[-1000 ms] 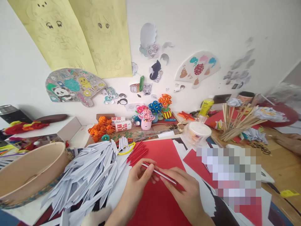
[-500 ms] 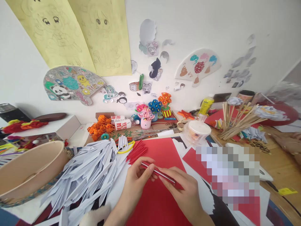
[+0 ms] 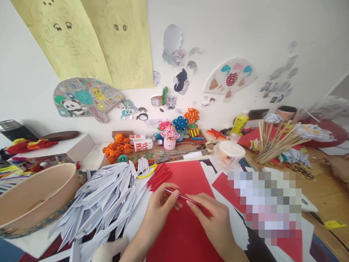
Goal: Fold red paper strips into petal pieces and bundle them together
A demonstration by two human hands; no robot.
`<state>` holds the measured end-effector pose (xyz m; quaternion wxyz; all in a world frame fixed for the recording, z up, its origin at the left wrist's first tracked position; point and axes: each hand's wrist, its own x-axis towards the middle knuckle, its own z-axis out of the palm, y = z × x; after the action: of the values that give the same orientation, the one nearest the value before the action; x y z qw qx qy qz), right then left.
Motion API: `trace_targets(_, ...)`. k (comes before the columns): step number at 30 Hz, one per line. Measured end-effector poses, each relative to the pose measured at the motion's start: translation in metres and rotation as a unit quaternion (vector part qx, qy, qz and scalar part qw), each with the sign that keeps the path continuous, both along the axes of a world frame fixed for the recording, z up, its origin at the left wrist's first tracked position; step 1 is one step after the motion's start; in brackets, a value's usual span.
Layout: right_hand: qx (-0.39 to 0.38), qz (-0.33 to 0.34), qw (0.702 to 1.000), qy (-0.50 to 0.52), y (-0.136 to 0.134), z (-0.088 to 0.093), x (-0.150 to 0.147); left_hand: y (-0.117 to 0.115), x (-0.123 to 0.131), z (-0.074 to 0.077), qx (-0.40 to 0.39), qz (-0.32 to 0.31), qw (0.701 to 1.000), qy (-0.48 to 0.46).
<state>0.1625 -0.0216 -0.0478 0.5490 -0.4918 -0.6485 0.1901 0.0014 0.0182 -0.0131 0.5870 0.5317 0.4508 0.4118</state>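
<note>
My left hand (image 3: 160,209) and my right hand (image 3: 212,218) pinch the two ends of a narrow folded paper strip (image 3: 182,197), red on one side and white on the other. The strip lies slanted just above a large red paper sheet (image 3: 188,233) in front of me. Both hands have their fingers closed on it. Left of my left hand spreads a big heap of folded white paper strips (image 3: 103,203). A small stack of folded red strips (image 3: 159,176) lies just beyond my left hand.
A tan round basin (image 3: 32,200) sits at the left. Glue bottles (image 3: 143,145), paper flower pots (image 3: 177,131) and a lidded plastic tub (image 3: 230,151) stand behind. Wooden sticks (image 3: 272,142) fan out at the right. Another person's hand (image 3: 340,167) rests at the right edge.
The strip has turned in my fingers, showing less white and looking thinner now. My hands stay in the same spot. The other person's hand at the right edge has shifted slightly.
</note>
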Motion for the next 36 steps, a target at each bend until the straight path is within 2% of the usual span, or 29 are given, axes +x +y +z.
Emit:
trace_targets(4,-0.047,0.001,0.999,0.021,0.001,0.005,0.002,0.001,-0.004,0.001,0.016,-0.002,1.0,0.013)
trace_targets(8,-0.183,0.087,0.978,0.047,0.006,0.025,0.005,0.003,-0.013,0.002,0.074,0.0,0.995,0.066)
trace_targets(11,-0.305,0.215,0.92,0.117,0.019,0.038,0.012,0.007,-0.02,0.003,0.106,-0.012,0.99,0.096)
trace_targets(15,-0.4,0.366,0.82,0.182,0.043,0.045,0.019,0.009,-0.026,0.011,0.107,-0.052,0.989,0.087)
trace_targets(18,-0.421,0.421,0.785,0.169,0.058,0.04,0.018,0.009,-0.027,0.017,0.119,-0.066,0.986,0.092)
trace_targets(21,-0.429,0.456,0.762,0.163,0.064,0.033,0.013,0.009,-0.028,0.016,0.133,-0.06,0.982,0.117)
trace_targets(23,-0.426,0.462,0.761,0.165,0.063,0.03,0.01,0.01,-0.029,0.013,0.143,-0.053,0.978,0.143)
trace_targets(26,-0.425,0.439,0.775,0.164,0.059,0.026,0.009,0.013,-0.032,0.009,0.158,-0.031,0.972,0.172)
trace_targets(29,-0.42,0.376,0.805,0.187,0.058,0.022,0.009,0.017,-0.038,0.005,0.189,0.074,0.95,0.239)
trace_targets(31,-0.411,0.319,0.825,0.218,0.059,0.02,0.009,0.021,-0.043,0.0,0.232,0.14,0.903,0.334)
trace_targets(32,-0.407,0.296,0.832,0.233,0.059,0.019,0.008,0.022,-0.045,-0.003,0.257,0.147,0.875,0.384)
trace_targets(36,-0.388,0.253,0.842,0.275,0.058,0.017,0.005,0.025,-0.047,-0.014,0.309,0.095,0.78,0.536)
